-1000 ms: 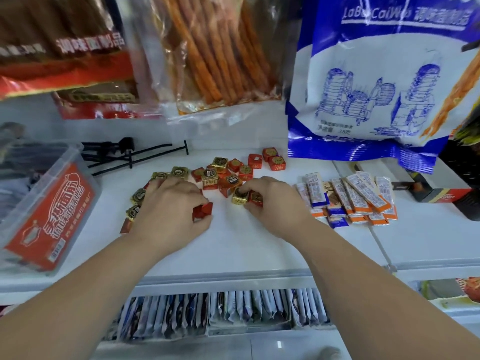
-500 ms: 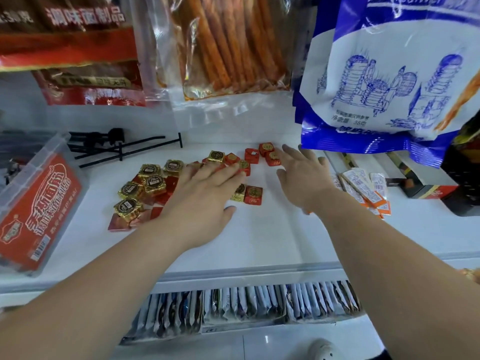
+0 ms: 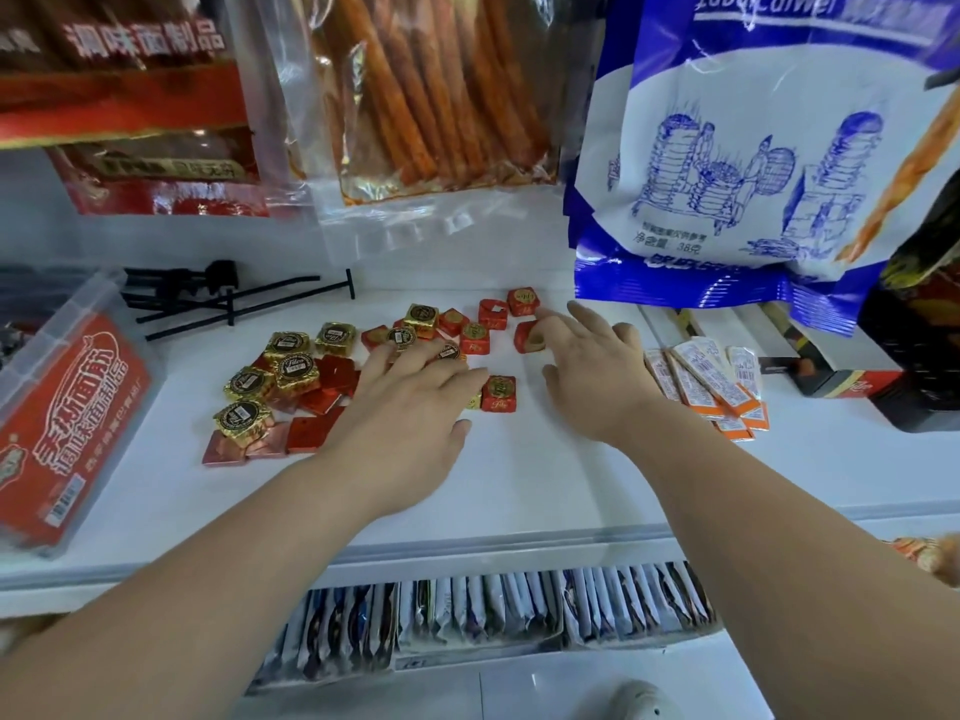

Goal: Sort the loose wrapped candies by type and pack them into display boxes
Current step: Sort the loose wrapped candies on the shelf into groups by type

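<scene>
Flat fingers [image 3: 387, 363] over little foil candies [image 3: 475, 339].
The left hand [image 3: 410, 413] lies spread on the pile and holds nothing. The right hand [image 3: 597, 376] is spread too, one fingertip [image 3: 543, 317] touching a tipped red candy [image 3: 527, 339]. All sit on the white table [image 3: 519, 485], gold candies [image 3: 296, 368] to the left. They look light, hard and slippery, so pinching two flat sides should work best.

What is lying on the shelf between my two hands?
In the head view, one red wrapped candy sits between the left hand and right hand, beside a gold candy partly hidden by the left hand.
</scene>
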`<state>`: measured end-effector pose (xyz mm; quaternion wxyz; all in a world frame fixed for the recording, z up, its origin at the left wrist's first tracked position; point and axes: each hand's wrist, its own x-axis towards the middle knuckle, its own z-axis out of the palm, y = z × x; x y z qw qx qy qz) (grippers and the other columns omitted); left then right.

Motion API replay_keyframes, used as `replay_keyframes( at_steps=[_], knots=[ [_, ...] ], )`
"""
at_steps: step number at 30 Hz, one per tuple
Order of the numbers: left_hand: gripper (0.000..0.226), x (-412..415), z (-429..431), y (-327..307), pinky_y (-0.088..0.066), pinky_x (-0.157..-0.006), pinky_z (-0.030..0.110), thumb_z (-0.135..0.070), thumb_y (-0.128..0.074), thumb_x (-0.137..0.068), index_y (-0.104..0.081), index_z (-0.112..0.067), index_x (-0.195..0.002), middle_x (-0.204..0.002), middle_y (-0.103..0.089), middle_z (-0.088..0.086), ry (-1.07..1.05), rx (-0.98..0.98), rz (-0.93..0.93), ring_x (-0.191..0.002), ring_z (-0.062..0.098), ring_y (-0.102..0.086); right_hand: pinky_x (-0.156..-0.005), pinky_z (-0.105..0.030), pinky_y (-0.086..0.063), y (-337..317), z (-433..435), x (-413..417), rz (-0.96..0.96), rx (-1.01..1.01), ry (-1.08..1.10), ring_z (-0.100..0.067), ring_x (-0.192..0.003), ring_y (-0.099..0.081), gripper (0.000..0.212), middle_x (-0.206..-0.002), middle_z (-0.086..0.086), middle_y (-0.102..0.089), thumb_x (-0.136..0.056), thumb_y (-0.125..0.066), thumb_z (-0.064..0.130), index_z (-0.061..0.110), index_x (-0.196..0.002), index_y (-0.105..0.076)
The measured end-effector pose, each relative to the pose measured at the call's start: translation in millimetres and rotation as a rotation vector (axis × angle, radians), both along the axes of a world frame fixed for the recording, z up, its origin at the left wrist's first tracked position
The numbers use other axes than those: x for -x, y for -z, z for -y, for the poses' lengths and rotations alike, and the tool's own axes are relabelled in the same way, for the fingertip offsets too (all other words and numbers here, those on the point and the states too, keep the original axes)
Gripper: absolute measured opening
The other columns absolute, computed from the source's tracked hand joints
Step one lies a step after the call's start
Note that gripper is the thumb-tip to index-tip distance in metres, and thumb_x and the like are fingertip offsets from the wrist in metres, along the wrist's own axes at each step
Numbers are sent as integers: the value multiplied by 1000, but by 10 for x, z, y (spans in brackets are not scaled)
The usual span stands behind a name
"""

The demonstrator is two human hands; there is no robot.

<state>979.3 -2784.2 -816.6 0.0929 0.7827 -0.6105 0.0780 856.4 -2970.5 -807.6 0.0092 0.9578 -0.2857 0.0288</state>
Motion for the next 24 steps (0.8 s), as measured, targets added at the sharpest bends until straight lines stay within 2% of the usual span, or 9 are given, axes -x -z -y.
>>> replay_keyframes(
  at_steps=[2, 4, 6, 10, 12, 16, 19, 22, 24],
  knots=[
    [44, 24, -42, -2, -18, -111, 52, -33, -54, -94, -52, -33, -137, -144, -52, -4, 10, -13, -9, -138, 27, -35, -107, -47, -27, -26, -12, -25, 43, 39, -13, -22, -142, -28, 47, -151, 6, -40, -98, -47, 28, 31, -143, -32],
    [44, 43, -80, 8, -18, -113, 54, -35, -48, -97, -48, -38, -140, -151, -43, -6, -10, -51, -19, -142, 26, -29, -106, -46, -27, -24, -40, -28, 44, 52, -43, -23, -139, -31, 55, -150, 8, -42, -98, -48, 32, 35, -149, -27],
    [46, 63, -103, 20, -19, -113, 54, -37, -45, -97, -43, -40, -143, -155, -36, -8, -36, -60, -21, -144, 25, -25, -104, -45, -29, 3, -48, -37, 43, 48, -67, -24, -132, -36, 54, -146, 8, -44, -98, -48, 31, 35, -149, -31],
    [47, 103, -99, 50, -22, -110, 57, -33, -53, -93, -49, -38, -139, -150, -45, -6, -43, -50, 9, -141, 27, -31, -93, -40, -42, 8, -29, -89, 181, -16, -51, -28, -110, -56, 36, -118, -2, -64, -94, -58, 30, 25, -129, -55],
    [46, 118, -91, 55, -23, -110, 58, -32, -55, -92, -51, -37, -137, -147, -48, -6, -43, -48, 25, -139, 28, -34, -84, -38, -49, 10, -42, -81, 240, -61, -6, -29, -97, -62, 30, -104, -6, -68, -90, -64, 31, 20, -118, -59],
    [45, 168, -104, 51, -26, -109, 58, -32, -52, -91, -53, -37, -135, -144, -52, -6, -45, -45, 39, -136, 29, -37, -80, -33, -52, -94, -37, -3, 249, -283, 110, -21, -95, -62, 25, -102, 1, -69, -87, -68, 40, 25, -107, -66],
    [43, 214, -95, 58, -31, -104, 56, -32, -49, -89, -59, -36, -130, -137, -57, -7, -24, -15, 25, -130, 28, -43, -85, -34, -53, -165, -44, 142, 165, -372, 52, -18, -98, -62, 20, -102, 5, -71, -89, -66, 42, 28, -102, -71],
    [39, 213, -83, 53, -34, -99, 50, -31, -49, -89, -62, -36, -126, -129, -62, -12, -14, 53, 14, -125, 25, -46, -86, -37, -48, -91, -117, 231, 115, -173, -49, -22, -102, -54, 23, -102, 4, -68, -93, -58, 44, 33, -104, -74],
    [37, 181, -86, 30, -31, -98, 46, -32, -47, -91, -64, -33, -124, -124, -64, -13, -32, 120, -8, -123, 23, -47, -83, -35, -42, -12, -155, 225, 152, -100, -81, -24, -102, -51, 22, -104, 3, -66, -94, -56, 44, 36, -104, -74]
  ],
)
